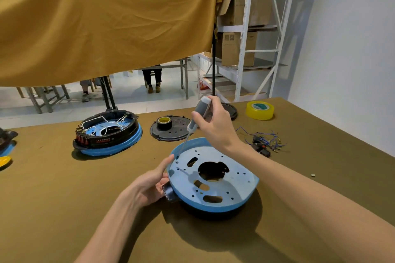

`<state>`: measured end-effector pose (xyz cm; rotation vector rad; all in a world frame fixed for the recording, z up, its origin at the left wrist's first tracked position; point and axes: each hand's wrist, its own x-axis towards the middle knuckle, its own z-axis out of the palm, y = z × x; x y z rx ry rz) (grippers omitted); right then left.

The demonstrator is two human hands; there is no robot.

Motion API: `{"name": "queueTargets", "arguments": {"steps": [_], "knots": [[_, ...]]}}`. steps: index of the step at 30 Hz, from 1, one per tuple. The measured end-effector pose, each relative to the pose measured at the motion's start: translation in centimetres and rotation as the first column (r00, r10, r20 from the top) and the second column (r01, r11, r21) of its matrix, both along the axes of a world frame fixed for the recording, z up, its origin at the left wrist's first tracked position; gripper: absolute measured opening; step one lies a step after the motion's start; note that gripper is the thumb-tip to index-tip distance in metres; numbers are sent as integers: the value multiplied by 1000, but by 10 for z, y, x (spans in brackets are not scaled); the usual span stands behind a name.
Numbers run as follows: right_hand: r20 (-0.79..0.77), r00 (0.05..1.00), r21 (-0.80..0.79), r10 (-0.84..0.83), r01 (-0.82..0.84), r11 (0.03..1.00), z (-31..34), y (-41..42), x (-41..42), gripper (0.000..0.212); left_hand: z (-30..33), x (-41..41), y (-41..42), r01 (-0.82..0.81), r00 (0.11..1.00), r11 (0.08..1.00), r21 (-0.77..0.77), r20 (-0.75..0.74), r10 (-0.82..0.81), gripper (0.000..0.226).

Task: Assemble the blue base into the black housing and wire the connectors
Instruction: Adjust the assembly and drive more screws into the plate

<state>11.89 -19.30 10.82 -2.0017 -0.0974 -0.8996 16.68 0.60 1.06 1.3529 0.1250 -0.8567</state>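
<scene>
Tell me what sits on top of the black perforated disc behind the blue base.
A black tape roll with a yellow core rests on the black perforated disc. The disc's right edge is hidden behind the screwdriver.

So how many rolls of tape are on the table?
2. A yellow roll of tape at the table's far right, and a black roll on the black perforated disc. None visibly hidden.
</scene>
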Motion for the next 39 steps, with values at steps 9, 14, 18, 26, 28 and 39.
{"name": "queueTargets", "arguments": {"steps": [9,14,18,26,28,39], "knots": [[-40,999,-81,35,-38,996,-1,7,1,37,13,14,20,300,950,939,165,31,-309,96],[-6,999,-81,49,-49,995,3,10,-1,35,18,17,21,326,941,921,213,25,-338,93],[11,999,-93,42,-41,995,6,13,0,37,15,18,22,335,939,921,201,9,-343,85],[-23,998,-120,50,-53,991,3,16,1,37,12,18,23,334,939,923,190,12,-342,88],[-18,999,-128,51,-53,990,4,16,1,37,12,17,23,331,940,924,190,17,-340,89],[-37,997,-138,71,-76,988,3,18,3,38,11,16,23,337,938,921,197,18,-347,90]]}}
